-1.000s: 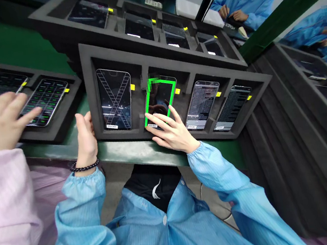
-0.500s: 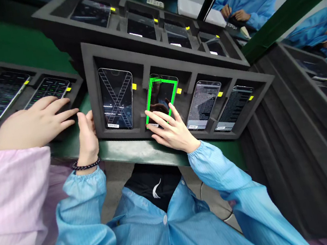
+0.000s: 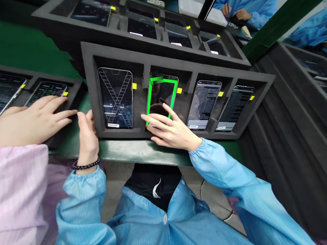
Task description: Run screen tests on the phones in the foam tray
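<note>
Head view, looking down: right hand [image 3: 171,131] spread flat, fingers open, fingertips [image 3: 150,119] on the lower end of the green-outlined phone [image 3: 161,96], gripping nothing; against half a second ago, slid slightly up the screen, index finger now further over the glass, so apparently mid-swipe on the display. Phone lying in the second slot of the dark foam tray [image 3: 92,88], between the phone with a crossed test pattern [image 3: 117,97] and two phones showing text lists [image 3: 204,103]. Left hand [image 3: 87,134] upright and half curled against the tray's left edge, steadying it, unmoved. A co-worker's hand [image 3: 31,122] in a pink sleeve, now settled open on the neighbouring tray [image 3: 77,86] at left. Beneath, a green bench edge [image 3: 131,152]; beyond, another phone tray [image 3: 51,22] and seated people in blue coats.
</note>
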Motion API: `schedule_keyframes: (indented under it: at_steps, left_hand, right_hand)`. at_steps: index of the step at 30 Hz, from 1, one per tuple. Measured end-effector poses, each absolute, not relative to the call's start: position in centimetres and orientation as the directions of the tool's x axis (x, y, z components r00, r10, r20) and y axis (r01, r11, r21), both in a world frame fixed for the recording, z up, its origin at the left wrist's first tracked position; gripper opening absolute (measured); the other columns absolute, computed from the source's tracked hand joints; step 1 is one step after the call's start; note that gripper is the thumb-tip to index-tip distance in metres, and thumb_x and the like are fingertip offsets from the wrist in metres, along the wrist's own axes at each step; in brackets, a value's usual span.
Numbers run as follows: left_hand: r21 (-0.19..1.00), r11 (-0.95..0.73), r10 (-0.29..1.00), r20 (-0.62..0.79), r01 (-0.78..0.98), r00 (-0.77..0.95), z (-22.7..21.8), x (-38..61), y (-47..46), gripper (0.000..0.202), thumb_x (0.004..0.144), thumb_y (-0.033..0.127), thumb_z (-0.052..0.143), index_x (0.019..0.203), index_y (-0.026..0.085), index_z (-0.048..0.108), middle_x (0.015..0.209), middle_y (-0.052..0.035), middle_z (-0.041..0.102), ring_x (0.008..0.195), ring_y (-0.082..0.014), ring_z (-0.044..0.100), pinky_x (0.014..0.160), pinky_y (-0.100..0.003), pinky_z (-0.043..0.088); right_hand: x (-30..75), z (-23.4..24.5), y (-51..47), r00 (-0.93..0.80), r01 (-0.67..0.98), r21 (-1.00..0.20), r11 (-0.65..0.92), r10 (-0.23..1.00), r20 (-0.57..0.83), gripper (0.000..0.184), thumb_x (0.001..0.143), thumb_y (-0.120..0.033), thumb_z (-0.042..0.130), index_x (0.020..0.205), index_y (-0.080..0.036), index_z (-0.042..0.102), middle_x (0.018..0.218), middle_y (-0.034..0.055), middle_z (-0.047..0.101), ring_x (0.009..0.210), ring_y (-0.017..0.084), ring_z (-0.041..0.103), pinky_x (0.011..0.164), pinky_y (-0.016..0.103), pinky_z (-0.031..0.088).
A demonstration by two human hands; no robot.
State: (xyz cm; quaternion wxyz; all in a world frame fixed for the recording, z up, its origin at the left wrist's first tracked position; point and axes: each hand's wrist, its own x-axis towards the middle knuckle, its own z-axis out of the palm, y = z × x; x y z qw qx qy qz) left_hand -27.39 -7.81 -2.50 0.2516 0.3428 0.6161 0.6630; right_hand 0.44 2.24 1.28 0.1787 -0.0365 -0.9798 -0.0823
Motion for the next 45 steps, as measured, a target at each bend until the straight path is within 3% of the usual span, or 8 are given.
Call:
schedule_keyframes:
  at_steps: [4, 11, 15, 19, 23, 27, 32, 45]
  left_hand:
    - [0.987, -0.122, 0.751, 0.023, -0.104, -0.660, -5.2, -24.3, -7.5, 0.072, 0.093, 0.079, 0.026, 0.094, 0.021, 0.069, 0.088, -0.0077, 0.070, 0.099, -0.0271, 0.068, 0.081, -0.045, 0.060]
    - [0.980, -0.124, 0.743, -0.011, -0.154, -0.669, -4.6, -25.4, -7.5, 0.084, 0.071, 0.097, 0.045, 0.094, 0.020, 0.070, 0.086, -0.0080, 0.072, 0.099, -0.0274, 0.069, 0.085, -0.038, 0.059]
    - [0.979, -0.128, 0.744, -0.014, -0.162, -0.668, -4.6, -25.1, -7.5, 0.082, 0.071, 0.096, 0.046, 0.092, 0.020, 0.069, 0.085, -0.0074, 0.072, 0.100, -0.0279, 0.069, 0.086, -0.037, 0.060]
    - [0.977, -0.131, 0.745, -0.014, -0.166, -0.667, -4.7, -25.0, -7.5, 0.081, 0.072, 0.096, 0.046, 0.093, 0.021, 0.068, 0.086, -0.0078, 0.072, 0.101, -0.0284, 0.070, 0.085, -0.037, 0.061]
    - [0.977, -0.134, 0.746, -0.009, -0.163, -0.666, -4.8, -25.1, -7.5, 0.080, 0.073, 0.095, 0.045, 0.093, 0.021, 0.067, 0.087, -0.0092, 0.072, 0.102, -0.0286, 0.069, 0.084, -0.037, 0.061]
    - [0.977, -0.137, 0.745, -0.007, -0.163, -0.667, -4.8, -25.1, -7.5, 0.080, 0.072, 0.095, 0.046, 0.092, 0.021, 0.067, 0.085, -0.0083, 0.072, 0.102, -0.0290, 0.070, 0.086, -0.038, 0.061]
    - [0.977, -0.131, 0.742, -0.016, -0.169, -0.671, -4.8, -25.2, -7.4, 0.082, 0.070, 0.096, 0.047, 0.093, 0.021, 0.068, 0.085, -0.0082, 0.072, 0.102, -0.0292, 0.069, 0.087, -0.038, 0.061]
    - [0.977, -0.149, 0.744, 0.009, -0.153, -0.668, -5.1, -25.3, -7.4, 0.080, 0.075, 0.094, 0.044, 0.093, 0.020, 0.068, 0.085, -0.0085, 0.072, 0.102, -0.0281, 0.069, 0.086, -0.037, 0.060]
  right_hand:
    - [0.2, 2.0, 2.8, -0.954, 0.003, 0.219, 0.976, -0.064, 0.294, 0.030, 0.102, -0.032, 0.051, 0.116, -0.016, 0.071, 0.154, 0.0091, 0.052, 0.133, 0.026, 0.059, 0.129, 0.058, 0.030]
    - [-0.3, 2.6, 3.2, -0.971, -0.067, 0.194, 0.979, -0.109, 0.215, 0.031, 0.101, -0.027, 0.050, 0.122, -0.015, 0.070, 0.154, 0.0081, 0.052, 0.136, 0.024, 0.057, 0.129, 0.057, 0.031]
    - [-0.4, 2.7, 3.4, -0.965, -0.009, 0.224, 0.975, -0.067, 0.254, 0.029, 0.102, -0.027, 0.050, 0.116, -0.015, 0.072, 0.156, 0.0092, 0.050, 0.136, 0.026, 0.057, 0.129, 0.059, 0.030]
    - [-0.4, 2.6, 3.5, -0.957, -0.086, 0.236, 0.968, -0.146, 0.250, 0.029, 0.102, -0.029, 0.050, 0.116, -0.015, 0.071, 0.153, 0.0086, 0.054, 0.135, 0.024, 0.058, 0.127, 0.056, 0.035]
    - [-0.3, 2.6, 3.8, -0.958, -0.031, 0.247, 0.969, -0.099, 0.270, 0.027, 0.102, -0.026, 0.051, 0.117, -0.016, 0.071, 0.155, 0.0090, 0.051, 0.137, 0.025, 0.056, 0.129, 0.059, 0.031]
    - [-0.3, 2.8, 4.0, -0.955, -0.127, 0.272, 0.954, -0.192, 0.226, 0.031, 0.102, -0.030, 0.050, 0.121, -0.014, 0.069, 0.153, 0.0088, 0.054, 0.137, 0.023, 0.056, 0.129, 0.056, 0.033]
    - [-0.5, 3.1, 4.2, -0.957, -0.095, 0.313, 0.945, -0.173, 0.231, 0.033, 0.104, -0.029, 0.046, 0.122, -0.013, 0.069, 0.156, 0.0079, 0.050, 0.139, 0.022, 0.054, 0.130, 0.056, 0.031]
    - [-0.8, 4.9, 5.4, -0.968, -0.233, 0.385, 0.893, -0.253, 0.002, 0.037, 0.106, -0.031, 0.041, 0.132, -0.019, 0.063, 0.162, 0.0020, 0.041, 0.150, 0.018, 0.041, 0.132, 0.051, 0.028]
